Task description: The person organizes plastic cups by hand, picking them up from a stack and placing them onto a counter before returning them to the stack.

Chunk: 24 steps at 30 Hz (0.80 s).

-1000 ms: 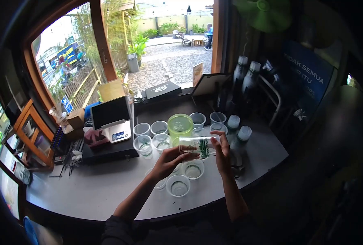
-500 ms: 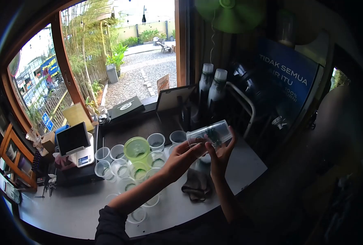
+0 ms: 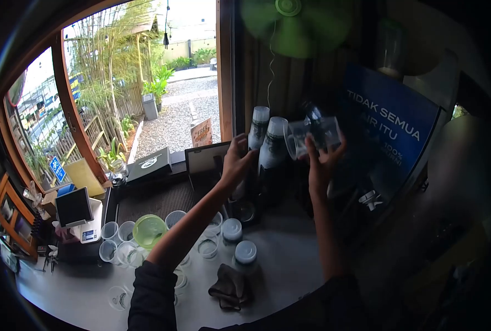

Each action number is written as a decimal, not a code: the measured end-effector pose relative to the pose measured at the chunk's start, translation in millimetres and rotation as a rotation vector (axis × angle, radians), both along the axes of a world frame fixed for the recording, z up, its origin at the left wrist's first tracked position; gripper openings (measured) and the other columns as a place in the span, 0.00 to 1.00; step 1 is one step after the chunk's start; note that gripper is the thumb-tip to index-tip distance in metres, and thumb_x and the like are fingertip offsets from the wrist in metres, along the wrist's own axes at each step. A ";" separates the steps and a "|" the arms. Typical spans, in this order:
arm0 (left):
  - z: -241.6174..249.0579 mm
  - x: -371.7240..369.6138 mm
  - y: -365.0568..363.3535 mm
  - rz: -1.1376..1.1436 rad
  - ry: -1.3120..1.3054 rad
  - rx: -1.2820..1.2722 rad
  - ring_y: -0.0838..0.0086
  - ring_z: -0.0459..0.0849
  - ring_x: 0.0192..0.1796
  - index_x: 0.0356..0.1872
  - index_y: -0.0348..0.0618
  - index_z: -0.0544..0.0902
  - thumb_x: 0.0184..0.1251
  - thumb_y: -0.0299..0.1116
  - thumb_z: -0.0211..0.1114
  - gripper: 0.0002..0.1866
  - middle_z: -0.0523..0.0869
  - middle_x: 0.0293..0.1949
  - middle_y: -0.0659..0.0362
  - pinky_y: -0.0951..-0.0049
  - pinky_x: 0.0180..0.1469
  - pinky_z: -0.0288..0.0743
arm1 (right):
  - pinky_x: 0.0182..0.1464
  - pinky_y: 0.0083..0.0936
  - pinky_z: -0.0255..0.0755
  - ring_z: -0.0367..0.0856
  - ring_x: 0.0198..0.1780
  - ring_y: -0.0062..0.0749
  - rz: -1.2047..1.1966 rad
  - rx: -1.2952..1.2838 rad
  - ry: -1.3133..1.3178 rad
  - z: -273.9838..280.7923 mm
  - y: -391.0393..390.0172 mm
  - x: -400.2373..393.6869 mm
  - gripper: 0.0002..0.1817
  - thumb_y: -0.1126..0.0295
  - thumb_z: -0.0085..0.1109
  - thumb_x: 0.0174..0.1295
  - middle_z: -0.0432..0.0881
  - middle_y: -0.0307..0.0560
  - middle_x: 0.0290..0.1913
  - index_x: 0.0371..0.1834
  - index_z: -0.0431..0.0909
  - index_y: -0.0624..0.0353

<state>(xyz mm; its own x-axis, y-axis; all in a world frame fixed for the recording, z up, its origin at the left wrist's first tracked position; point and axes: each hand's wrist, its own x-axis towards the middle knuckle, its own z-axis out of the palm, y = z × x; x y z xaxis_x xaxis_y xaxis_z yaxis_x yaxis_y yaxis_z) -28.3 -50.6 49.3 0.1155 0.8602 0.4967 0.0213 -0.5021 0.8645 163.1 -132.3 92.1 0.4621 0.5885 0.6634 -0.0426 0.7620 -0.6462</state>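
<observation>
My right hand (image 3: 325, 165) is wrapped round a clear plastic cup (image 3: 298, 140), raised above the counter and tipped on its side with its mouth to the left. My left hand (image 3: 236, 164) is in the air with its fingers apart and nothing visible in them. Just right of its fingertips stand two tall stacks of cups, the left stack (image 3: 260, 122) and the right stack (image 3: 274, 144). Below my arms, several open clear cups (image 3: 207, 246) and a green-tinted cup (image 3: 149, 231) stand grouped on the counter, partly hidden by my left forearm.
Two pale-topped containers (image 3: 245, 252) stand on the counter (image 3: 289, 276) beside a crumpled dark cloth (image 3: 229, 287). A tablet on a stand (image 3: 73, 207) is at the left, a dark box (image 3: 149, 164) by the window. A green fan (image 3: 289, 25) hangs above; a blue sign (image 3: 386, 127) is at the right.
My hands have come apart and risen. The right one has carried the cup up and to the right; the left has let go and moved towards the stacks. The view has shifted right.
</observation>
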 end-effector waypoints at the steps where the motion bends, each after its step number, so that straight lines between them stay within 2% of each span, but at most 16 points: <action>1: 6.8 4.5 15.9 0.095 0.076 0.025 0.65 0.75 0.65 0.67 0.36 0.66 0.64 0.30 0.63 0.31 0.75 0.64 0.48 0.70 0.66 0.66 | 0.43 0.30 0.82 0.71 0.62 0.47 -0.010 0.036 0.000 3.7 26.6 2.9 0.44 0.67 0.72 0.56 0.61 0.60 0.67 0.71 0.50 0.50; 2: 12.3 9.0 31.7 0.189 0.153 0.050 0.63 0.74 0.66 0.68 0.37 0.65 0.63 0.28 0.63 0.32 0.74 0.65 0.47 0.69 0.67 0.66 | 0.43 0.31 0.82 0.71 0.62 0.48 -0.021 0.072 0.000 6.6 51.6 5.2 0.44 0.66 0.72 0.57 0.61 0.60 0.67 0.71 0.51 0.50; 5: 15.4 18.6 92.4 0.285 0.288 0.283 0.52 0.71 0.68 0.68 0.35 0.65 0.54 0.17 0.58 0.34 0.71 0.66 0.40 0.63 0.70 0.63 | 0.50 0.38 0.79 0.71 0.62 0.50 -0.107 0.115 -0.075 18.4 114.1 4.9 0.42 0.64 0.73 0.56 0.63 0.59 0.67 0.70 0.54 0.52; 8: 18.3 27.8 143.8 0.195 0.280 0.229 0.52 0.69 0.69 0.69 0.36 0.64 0.52 0.16 0.54 0.36 0.71 0.66 0.41 0.64 0.71 0.62 | 0.58 0.42 0.72 0.71 0.63 0.52 -0.363 0.101 -0.376 19.1 177.5 13.8 0.42 0.62 0.74 0.54 0.67 0.58 0.65 0.69 0.57 0.54; 10: 24.3 31.5 154.0 0.212 0.327 0.252 0.52 0.67 0.70 0.69 0.36 0.63 0.54 0.15 0.53 0.36 0.70 0.67 0.42 0.64 0.71 0.62 | 0.63 0.40 0.67 0.71 0.64 0.50 -0.291 0.092 -0.413 26.6 199.4 14.4 0.42 0.63 0.75 0.51 0.69 0.57 0.63 0.66 0.60 0.55; 12: 30.6 33.7 168.0 0.237 0.333 0.357 0.52 0.67 0.70 0.69 0.36 0.63 0.54 0.15 0.52 0.35 0.69 0.67 0.42 0.63 0.71 0.62 | 0.63 0.39 0.67 0.71 0.64 0.48 -0.257 0.101 -0.519 39.1 219.3 18.7 0.41 0.65 0.75 0.50 0.70 0.57 0.62 0.65 0.60 0.56; 13: 32.2 32.8 173.4 0.185 0.303 0.357 0.53 0.67 0.71 0.70 0.37 0.63 0.55 0.14 0.52 0.36 0.68 0.68 0.42 0.64 0.71 0.62 | 0.63 0.38 0.67 0.72 0.63 0.46 -0.119 0.009 -0.506 46.2 223.8 17.5 0.41 0.68 0.76 0.45 0.72 0.55 0.60 0.62 0.61 0.55; 16: 36.8 31.8 184.2 0.115 0.180 0.369 0.54 0.71 0.68 0.69 0.38 0.65 0.58 0.16 0.53 0.33 0.72 0.65 0.41 0.66 0.67 0.67 | 0.61 0.38 0.69 0.76 0.59 0.45 -0.240 0.088 -0.829 53.2 254.0 17.2 0.42 0.71 0.78 0.41 0.75 0.52 0.54 0.61 0.61 0.53; 17: 37.3 30.1 185.8 0.077 0.195 0.319 0.54 0.73 0.66 0.68 0.39 0.66 0.58 0.16 0.54 0.32 0.74 0.63 0.41 0.66 0.65 0.68 | 0.58 0.37 0.70 0.78 0.54 0.44 -0.183 0.083 -0.862 51.6 259.3 17.9 0.42 0.74 0.78 0.38 0.77 0.49 0.50 0.60 0.63 0.52; 20: 37.9 20.4 185.4 0.003 0.236 0.233 0.57 0.79 0.62 0.65 0.39 0.71 0.60 0.18 0.55 0.28 0.81 0.57 0.45 0.67 0.61 0.72 | 0.60 0.34 0.72 0.73 0.63 0.39 0.076 -0.107 -0.985 49.6 280.1 25.5 0.37 0.80 0.73 0.45 0.73 0.47 0.57 0.59 0.64 0.53; 22: 30.8 18.3 186.7 0.001 0.250 0.257 0.62 0.82 0.59 0.63 0.39 0.73 0.62 0.19 0.54 0.26 0.85 0.52 0.50 0.68 0.59 0.73 | 0.60 0.34 0.73 0.73 0.64 0.38 0.128 -0.225 -1.024 42.1 286.3 27.4 0.34 0.83 0.69 0.46 0.72 0.47 0.58 0.58 0.66 0.54; 24: 23.0 21.0 189.4 0.011 0.223 0.206 0.62 0.84 0.56 0.61 0.39 0.75 0.62 0.19 0.54 0.24 0.85 0.51 0.50 0.68 0.57 0.75 | 0.58 0.33 0.75 0.74 0.63 0.39 0.139 -0.284 -1.036 33.2 295.5 28.5 0.31 0.85 0.68 0.47 0.72 0.47 0.59 0.56 0.68 0.56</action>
